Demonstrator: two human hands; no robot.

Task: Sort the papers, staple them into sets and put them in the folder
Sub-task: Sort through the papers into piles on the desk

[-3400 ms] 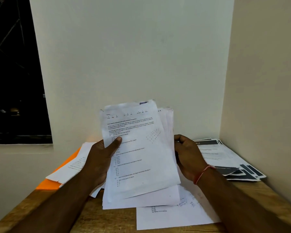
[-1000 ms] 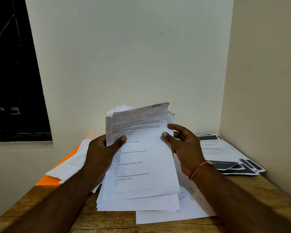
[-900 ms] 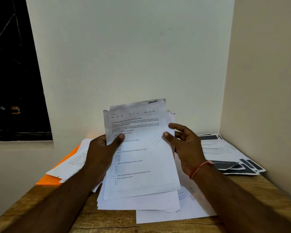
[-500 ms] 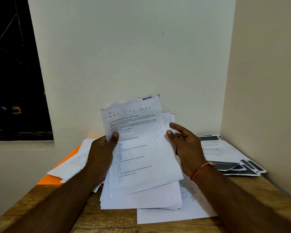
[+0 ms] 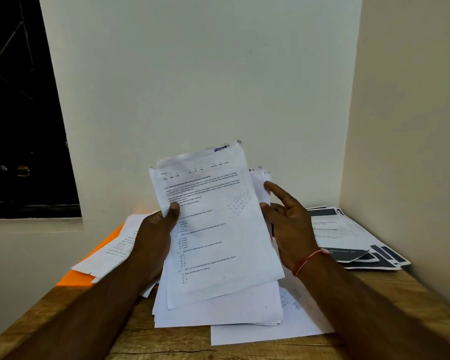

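Since the head view is the only one, all from there: sorting step by my read, nothing looks stapled or filed. Left hand (image 5: 153,240) grips the paper stack (image 5: 231,307), raised above the table (image 5: 166,341) and tipped toward the camera. Its thumb is clamped across the front of the top sheet (image 5: 218,242); the other fingers are behind the paper, hidden. Top sheet is a printed question page, skewed against the sheets behind it. Right hand (image 5: 291,229) holds nothing: fingers straight and spread, index pointing up by the stack's right edge, thumb tip at the top sheet's right edge. Touching or just beside, can't tell. Orange folder (image 5: 76,278) lies flat at far left, mostly under a white pile (image 5: 112,250). Dark-banded printouts (image 5: 348,237) are fanned at the right against the wall. One loose sheet (image 5: 257,333) with handwriting lies flat on the table below the held stack. Next move, my guess: right hand pinches the top sheet's edge, peels it off without dragging the one behind, and drops it on the matching pile. Risk: sheets cling and two come off together.
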